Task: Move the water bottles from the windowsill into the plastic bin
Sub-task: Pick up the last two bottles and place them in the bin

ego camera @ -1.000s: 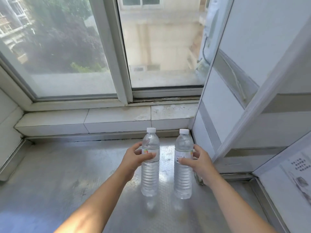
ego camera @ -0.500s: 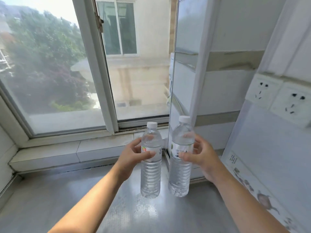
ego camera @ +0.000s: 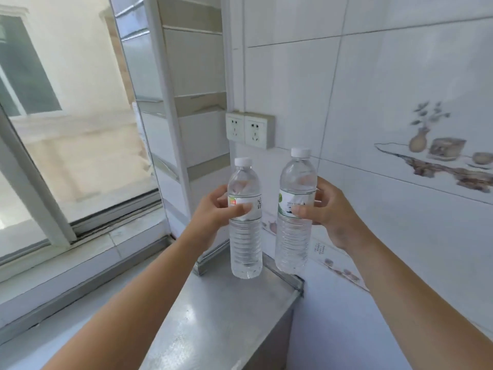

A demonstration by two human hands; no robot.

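I hold two clear water bottles with white caps upright in the air, side by side. My left hand point(ego camera: 213, 209) grips the left bottle point(ego camera: 245, 244) at its label. My right hand point(ego camera: 330, 212) grips the right bottle point(ego camera: 293, 236) at its green-and-white label. Both bottles hang above the right end of the steel counter point(ego camera: 213, 321), close to the tiled wall. The tiled windowsill point(ego camera: 88, 249) lies to the left, below the window. No plastic bin is in view.
A double wall socket point(ego camera: 249, 129) sits on the wall just above the bottles. The white window frame point(ego camera: 170, 102) stands behind them. The tiled wall point(ego camera: 400, 209) with painted decoration fills the right side. The counter ends at a raised steel lip point(ego camera: 288, 276).
The view has swung to the right, away from the window toward the tiled wall. Both bottles, still in my hands, have risen off the counter and moved right with me.
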